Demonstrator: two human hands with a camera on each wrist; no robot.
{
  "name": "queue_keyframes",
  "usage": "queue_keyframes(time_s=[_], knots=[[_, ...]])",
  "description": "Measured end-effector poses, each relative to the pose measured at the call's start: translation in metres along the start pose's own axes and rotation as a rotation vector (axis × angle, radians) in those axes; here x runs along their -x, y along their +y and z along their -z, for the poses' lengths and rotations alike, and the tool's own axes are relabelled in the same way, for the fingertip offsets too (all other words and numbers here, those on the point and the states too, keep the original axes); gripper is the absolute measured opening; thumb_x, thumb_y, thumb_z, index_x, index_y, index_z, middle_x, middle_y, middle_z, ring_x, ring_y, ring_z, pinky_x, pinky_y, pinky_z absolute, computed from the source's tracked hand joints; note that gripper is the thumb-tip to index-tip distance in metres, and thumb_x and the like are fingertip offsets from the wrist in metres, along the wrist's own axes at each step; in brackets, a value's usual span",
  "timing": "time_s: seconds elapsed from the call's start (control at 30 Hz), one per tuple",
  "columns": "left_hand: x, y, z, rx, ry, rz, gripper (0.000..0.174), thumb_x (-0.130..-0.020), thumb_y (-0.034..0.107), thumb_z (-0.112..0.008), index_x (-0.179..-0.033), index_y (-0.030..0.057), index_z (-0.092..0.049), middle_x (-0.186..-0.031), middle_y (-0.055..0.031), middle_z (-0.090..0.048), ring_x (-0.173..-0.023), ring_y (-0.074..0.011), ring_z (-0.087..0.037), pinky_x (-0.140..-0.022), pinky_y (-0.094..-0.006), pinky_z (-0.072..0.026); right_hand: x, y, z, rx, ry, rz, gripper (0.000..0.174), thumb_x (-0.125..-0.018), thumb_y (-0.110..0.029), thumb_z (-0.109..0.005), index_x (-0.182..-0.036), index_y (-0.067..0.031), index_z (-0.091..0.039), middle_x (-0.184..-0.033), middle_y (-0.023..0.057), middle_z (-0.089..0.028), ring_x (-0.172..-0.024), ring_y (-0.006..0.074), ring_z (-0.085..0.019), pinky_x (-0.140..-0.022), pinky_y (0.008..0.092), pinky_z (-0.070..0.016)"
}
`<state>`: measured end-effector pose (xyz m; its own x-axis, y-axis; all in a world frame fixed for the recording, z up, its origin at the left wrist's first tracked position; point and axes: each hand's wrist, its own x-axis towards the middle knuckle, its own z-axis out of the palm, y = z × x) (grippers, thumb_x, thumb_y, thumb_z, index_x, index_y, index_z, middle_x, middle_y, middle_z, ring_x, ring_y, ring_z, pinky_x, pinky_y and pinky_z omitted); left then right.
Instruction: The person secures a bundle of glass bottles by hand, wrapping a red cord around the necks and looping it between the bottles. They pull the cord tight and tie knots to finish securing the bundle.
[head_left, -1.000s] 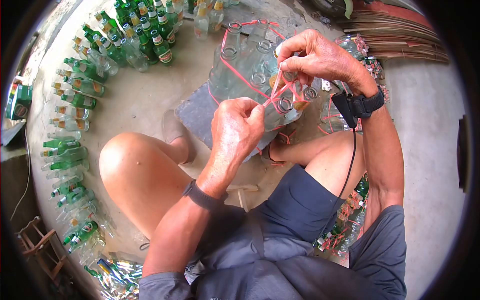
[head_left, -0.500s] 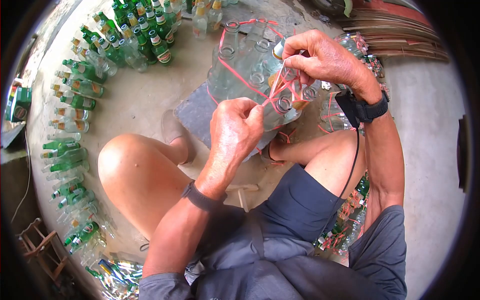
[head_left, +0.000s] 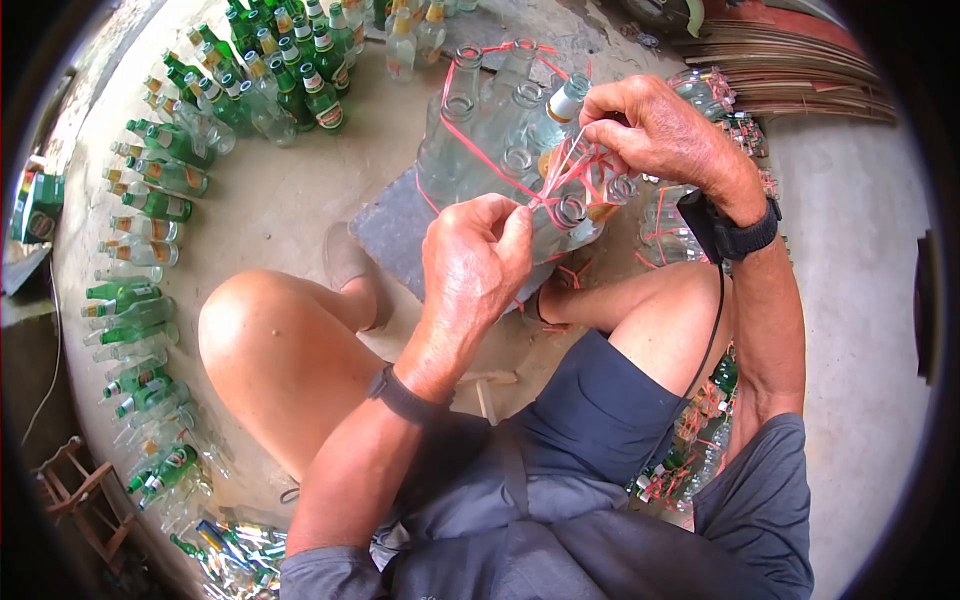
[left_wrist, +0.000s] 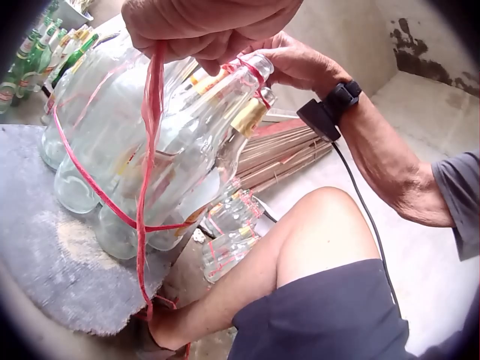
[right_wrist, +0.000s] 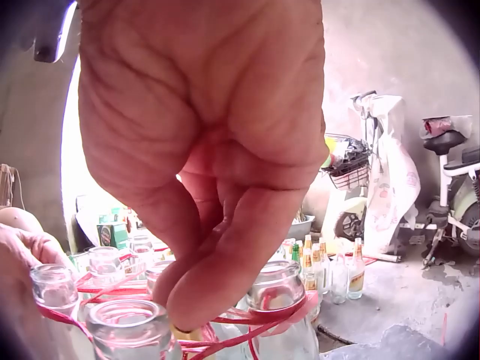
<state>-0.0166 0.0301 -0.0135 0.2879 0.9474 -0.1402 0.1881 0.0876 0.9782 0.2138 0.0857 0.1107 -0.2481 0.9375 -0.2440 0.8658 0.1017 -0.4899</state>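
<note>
A bundle of clear glass bottles [head_left: 480, 140] stands on a grey slab [head_left: 385, 225], with pink plastic string [left_wrist: 94, 196] wrapped around it. My left hand [head_left: 470, 250] pinches the string between thumb and finger at the near bottle necks. From its fist in the left wrist view, a strand [left_wrist: 150, 150] hangs down past the bottles. Over the far right necks, my right hand [head_left: 660, 130] pinches a pale string end, and a short length stretches between both hands. In the right wrist view its fingertips [right_wrist: 202, 296] sit right among the bottle mouths.
Green and clear bottles [head_left: 170, 170] line the floor at left and crowd the back. Tied bundles [head_left: 665, 230] stand right of the slab. A stack of flat strips [head_left: 790, 70] lies at back right, and parked two-wheelers [right_wrist: 450, 187] show in the right wrist view.
My right hand has lowered a little and shifted right, still pinching the string, baring more of a labelled bottle neck. My left hand has stayed almost in place.
</note>
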Motion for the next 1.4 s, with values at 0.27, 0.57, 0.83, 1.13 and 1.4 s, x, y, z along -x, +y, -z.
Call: queue_keyframes(time_s=[0.27,0.57,0.83,1.13,1.4], knots=[[-0.001,0.009,-0.002,0.014,-0.018,-0.015,0.023,-0.094,0.019,-0.069,-0.094,-0.0014,-0.079,-0.077,-0.022,-0.073,-0.073,-0.0337,-0.077,-0.072,-0.0416,-0.0582,-0.005,0.02,-0.003,0.242,0.109,0.308,0.013,-0.093,-0.009,-0.066,-0.097,0.0024,-0.071,-0.073,0.0186,-0.066,-0.065,0.0286,-0.07,-0.063,0.0424,-0.0529],[-0.001,0.011,-0.006,0.008,0.006,-0.008,0.023,-0.096,0.018,-0.068,-0.088,-0.0034,-0.073,-0.075,-0.0239,-0.069,-0.07,-0.0375,-0.073,-0.069,-0.044,-0.0559,-0.008,0.02,-0.007,0.106,0.073,0.204,0.016,-0.103,-0.014,-0.068,-0.098,0.0018,-0.068,-0.069,0.0052,-0.062,-0.054,0.0107,-0.055,-0.05,0.0327,-0.0456],[-0.003,0.01,-0.006,-0.009,0.0,0.003,0.022,-0.095,0.017,-0.068,-0.088,-0.0024,-0.073,-0.074,-0.0236,-0.068,-0.069,-0.0383,-0.071,-0.069,-0.045,-0.0553,-0.01,0.02,0.004,0.168,-0.05,0.145,0.016,-0.084,-0.009,-0.068,-0.094,0.0015,-0.074,-0.079,0.0219,-0.071,-0.072,0.0357,-0.071,-0.068,0.0458,-0.0543],[0.001,0.007,0.0,-0.012,-0.02,0.025,0.022,-0.094,0.018,-0.068,-0.094,-0.0015,-0.078,-0.076,-0.023,-0.071,-0.072,-0.0365,-0.075,-0.071,-0.0441,-0.0571,-0.004,0.027,-0.007,0.272,0.011,0.168,0.019,-0.084,-0.008,-0.067,-0.098,0.0029,-0.074,-0.088,0.0206,-0.074,-0.086,0.0384,-0.072,-0.077,0.0461,-0.0563],[0.005,0.008,0.008,0.018,-0.016,-0.034,0.021,-0.101,0.01,-0.071,-0.095,-0.0095,-0.076,-0.069,0.0034,-0.061,-0.066,-0.0031,-0.054,-0.058,-0.0263,-0.045,0.022,0.02,-0.024,0.271,0.236,0.235,0.022,-0.087,-0.01,-0.067,-0.105,-0.0003,-0.075,-0.102,0.0199,-0.074,-0.097,0.0395,-0.072,-0.085,0.0472,-0.0575]])
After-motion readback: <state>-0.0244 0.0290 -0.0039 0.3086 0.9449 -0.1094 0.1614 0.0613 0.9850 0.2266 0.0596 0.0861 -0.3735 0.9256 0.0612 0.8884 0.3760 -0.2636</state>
